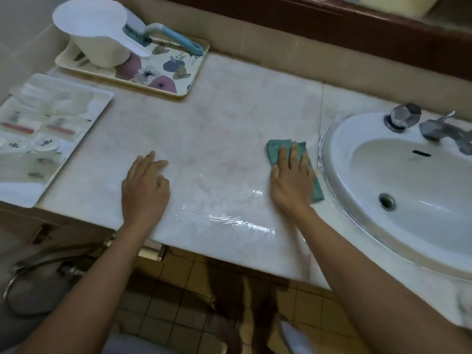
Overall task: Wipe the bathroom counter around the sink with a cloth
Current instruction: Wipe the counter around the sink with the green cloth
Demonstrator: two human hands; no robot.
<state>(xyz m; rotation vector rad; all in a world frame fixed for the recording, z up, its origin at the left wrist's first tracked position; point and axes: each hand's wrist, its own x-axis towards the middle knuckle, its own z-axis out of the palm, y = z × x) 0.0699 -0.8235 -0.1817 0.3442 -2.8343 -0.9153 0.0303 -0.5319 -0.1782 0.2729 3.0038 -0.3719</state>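
In the head view, your right hand (291, 180) lies palm down on a folded green cloth (277, 150). Its fingers are straight and slightly fanned, pressing the cloth flat against the marble counter (217, 118) rather than pinching it. The cloth shows beyond your fingertips and along the outer edge of that hand, just beside the rim of the white sink (334, 159), which sits directly to the hand's right. Past the sink rim, farther right and beyond your fingers, stand a faceted metal tap knob (404, 116) and the faucet (444, 130).

Your left hand (144, 187) rests on the bare counter well apart from the right one, palm down, fingers loosely spread and holding nothing. Between the two hands, nearer the front edge, wet streaks (229, 218) glisten on the stone.

Beyond the left hand's fingertips a floral tray (166, 72) carries a white water scoop (99, 34) and a blue-handled brush (178, 38). To that hand's left a white tray (102, 98) holds blurred toiletry packets.
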